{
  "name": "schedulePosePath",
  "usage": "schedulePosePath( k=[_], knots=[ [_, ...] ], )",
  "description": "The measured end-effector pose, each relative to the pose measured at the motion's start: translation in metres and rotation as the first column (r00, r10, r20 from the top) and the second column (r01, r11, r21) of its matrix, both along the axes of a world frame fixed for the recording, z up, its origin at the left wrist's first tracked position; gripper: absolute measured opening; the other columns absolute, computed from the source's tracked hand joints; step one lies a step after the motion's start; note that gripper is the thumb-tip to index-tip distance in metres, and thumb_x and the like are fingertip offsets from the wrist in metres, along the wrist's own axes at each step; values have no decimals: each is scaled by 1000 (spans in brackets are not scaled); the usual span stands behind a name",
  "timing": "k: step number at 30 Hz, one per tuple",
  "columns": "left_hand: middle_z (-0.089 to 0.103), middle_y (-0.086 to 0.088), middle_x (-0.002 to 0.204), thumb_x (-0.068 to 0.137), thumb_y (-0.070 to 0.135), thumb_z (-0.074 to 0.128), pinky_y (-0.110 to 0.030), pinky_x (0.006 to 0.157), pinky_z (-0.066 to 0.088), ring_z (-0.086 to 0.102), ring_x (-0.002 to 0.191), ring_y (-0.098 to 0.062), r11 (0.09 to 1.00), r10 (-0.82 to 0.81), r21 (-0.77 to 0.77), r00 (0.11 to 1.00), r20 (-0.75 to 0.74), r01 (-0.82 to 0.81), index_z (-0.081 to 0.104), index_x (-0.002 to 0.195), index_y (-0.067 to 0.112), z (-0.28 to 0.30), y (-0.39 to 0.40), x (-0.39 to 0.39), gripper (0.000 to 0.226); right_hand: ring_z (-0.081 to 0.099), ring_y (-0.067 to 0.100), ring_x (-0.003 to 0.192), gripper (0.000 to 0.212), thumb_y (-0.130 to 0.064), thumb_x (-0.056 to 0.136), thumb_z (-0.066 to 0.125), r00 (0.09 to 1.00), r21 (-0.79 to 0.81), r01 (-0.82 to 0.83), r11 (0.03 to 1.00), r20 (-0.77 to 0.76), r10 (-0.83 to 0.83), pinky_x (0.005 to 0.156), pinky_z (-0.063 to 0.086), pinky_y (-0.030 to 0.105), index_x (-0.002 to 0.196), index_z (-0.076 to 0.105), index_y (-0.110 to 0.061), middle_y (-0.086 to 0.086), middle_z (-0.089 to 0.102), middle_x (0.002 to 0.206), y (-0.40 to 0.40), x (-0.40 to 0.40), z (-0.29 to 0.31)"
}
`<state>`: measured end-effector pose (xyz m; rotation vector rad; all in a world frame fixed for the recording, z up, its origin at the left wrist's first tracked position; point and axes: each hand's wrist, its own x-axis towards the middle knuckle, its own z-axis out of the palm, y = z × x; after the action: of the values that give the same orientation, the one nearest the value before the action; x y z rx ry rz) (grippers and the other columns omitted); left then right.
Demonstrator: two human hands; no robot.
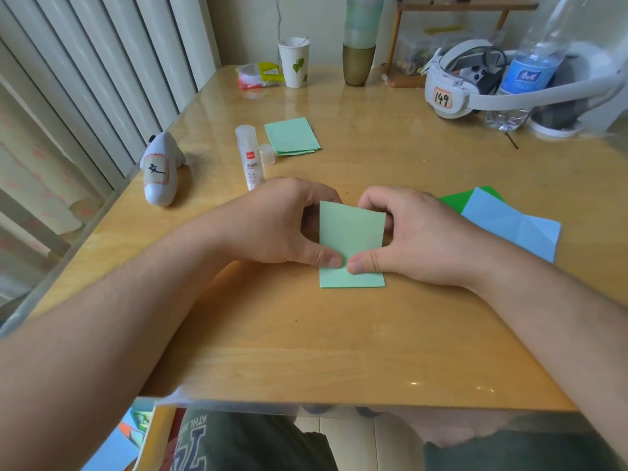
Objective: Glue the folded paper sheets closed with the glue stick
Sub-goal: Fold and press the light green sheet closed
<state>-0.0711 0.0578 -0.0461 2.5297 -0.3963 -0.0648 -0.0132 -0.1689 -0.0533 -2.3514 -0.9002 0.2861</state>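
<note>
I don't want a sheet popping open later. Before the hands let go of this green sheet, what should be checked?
1. Both thumbs pressing the folded light green sheet: ok, left hand and right hand hold it.
2. Edges aligned: ok, as far as visible.
3. Glue bonded inside: cannot tell.
4. Glue stick within reach: ok.
5. Cap on the stick: not ok, it stands beside it.
6. Finished stack ready: ok.
</note>
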Motion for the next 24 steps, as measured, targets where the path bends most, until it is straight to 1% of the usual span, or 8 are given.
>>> schedulePosePath(
  k=[4, 8, 10, 12, 17, 19, 21, 24],
  knots=[
    [65, 0, 75, 73, 51, 92, -31, 61, 49, 57, 67, -13, 1000, 1, -3, 1000, 14, -1, 70, 97, 26, -1, -3, 0, 41, 60, 10, 84, 46, -57, 61, 92, 999, -24, 9, 1000, 39, -9, 74, 54, 40, 84, 57, -36, -11, 63, 91, 4, 1, -2],
    [66, 3, 78, 73, 50, 92, -33, 66, 51, 58, 71, -12, 1000, 3, -2, 1000, 12, -3, 71, 100, 29, -1, -2, -1, 40, 58, 13, 85, 44, -63, 62, 88, 998, -48, -10, 999, 66, 13, 75, 53, 43, 81, 63, -33, -9, 59, 91, 2, 4, -3],
    [67, 4, 81, 74, 47, 93, -34, 68, 52, 59, 73, -11, 1000, -4, -8, 1000, 7, 4, 71, 100, 30, -2, -1, 0, 38, 58, 13, 84, 39, -60, 64, 89, 998, -37, -11, 999, 67, 14, 77, 53, 43, 78, 63, -34, -9, 58, 89, 0, 6, -3],
    [64, 3, 79, 74, 45, 93, -35, 66, 50, 56, 70, -11, 1000, -8, -7, 1000, 9, 8, 71, 98, 28, -2, 1, 0, 36, 57, 13, 82, 34, -55, 67, 90, 998, -24, 3, 1000, 60, -1, 77, 52, 42, 73, 62, -35, -8, 58, 87, -4, 9, -3],
    [59, -1, 76, 74, 43, 93, -33, 64, 45, 50, 66, -11, 1000, -5, -7, 1000, 16, 5, 71, 97, 28, -2, 6, 1, 36, 56, 13, 79, 31, -50, 69, 91, 999, -3, 0, 1000, 54, 0, 75, 51, 41, 71, 64, -35, -8, 56, 83, -6, 12, -4],
    [60, 0, 77, 73, 44, 93, -32, 64, 46, 52, 67, -11, 1000, -2, -10, 1000, 20, 2, 72, 98, 30, -3, 6, 2, 35, 57, 13, 81, 29, -51, 69, 90, 999, 5, -13, 1000, 50, 13, 76, 52, 41, 73, 65, -38, -8, 57, 85, -4, 11, -4],
    [64, 4, 78, 73, 46, 93, -34, 65, 50, 55, 69, -11, 1000, 0, -22, 1000, 25, 0, 72, 98, 33, -6, 3, 4, 34, 57, 11, 80, 28, -52, 69, 90, 998, 9, -20, 1000, 51, 19, 75, 51, 41, 72, 64, -43, -9, 57, 85, -2, 11, -3],
    [72, 10, 86, 73, 49, 91, -35, 70, 55, 63, 75, -10, 999, -4, -49, 999, 37, 6, 73, 99, 37, -8, -1, 6, 34, 54, 11, 76, 32, -55, 67, 90, 997, 10, -16, 1000, 79, 15, 73, 49, 42, 72, 62, -39, -8, 55, 85, 2, 9, -5]
  ],
)
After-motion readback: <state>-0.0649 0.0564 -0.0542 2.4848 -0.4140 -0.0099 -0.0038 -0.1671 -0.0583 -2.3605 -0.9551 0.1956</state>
